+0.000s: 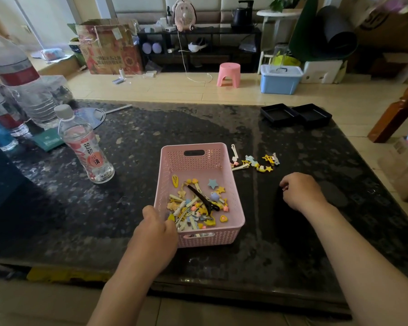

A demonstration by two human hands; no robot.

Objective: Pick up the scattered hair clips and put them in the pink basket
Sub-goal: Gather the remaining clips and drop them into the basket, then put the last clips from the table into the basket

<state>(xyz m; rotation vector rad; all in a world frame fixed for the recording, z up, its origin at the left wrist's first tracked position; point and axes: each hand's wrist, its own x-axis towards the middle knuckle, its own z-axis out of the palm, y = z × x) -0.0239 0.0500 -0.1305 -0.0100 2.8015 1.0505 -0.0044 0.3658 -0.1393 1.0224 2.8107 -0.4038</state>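
Item: hair clips, loose lot [254,162], lying on the dark speckled table [132,184] just beyond the far right corner of the pink basket [236,184].

Handling, as judged: each piece looked very light and small, of stiff plastic and thin metal, unlikely to break under a pinch but apt to slide on the glossy stone. The flat snap clips lay close to the surface and would likely need a fingernail under one edge. The ones with raised star or heart charms offered a better hold at the charm. Pieces touched or overlapped, so several could probably be taken in one pinch.

Appearance: mostly yellow stars, one pale blue star, a few white or cream slim bars, and small pink and orange beads, strung out in a ragged row running rightward from the basket.

Stored lot: a larger heap of hair clips in the basket [193,208] filled its near half, in yellow, blue, pink and orange, with one long black clip [201,198] lying across the top.

Basket: pale pink perforated plastic, rectangular, with slot handles on both short walls.

Hands: the left hand [154,228] was curled at the basket's near left corner, fingers over the rim. Whether it held a clip could not be told. The right hand [300,191] was loosely fisted on the table to the right of the basket, short of the loose lot; something small and pink showed at its fingertips, not identifiable.
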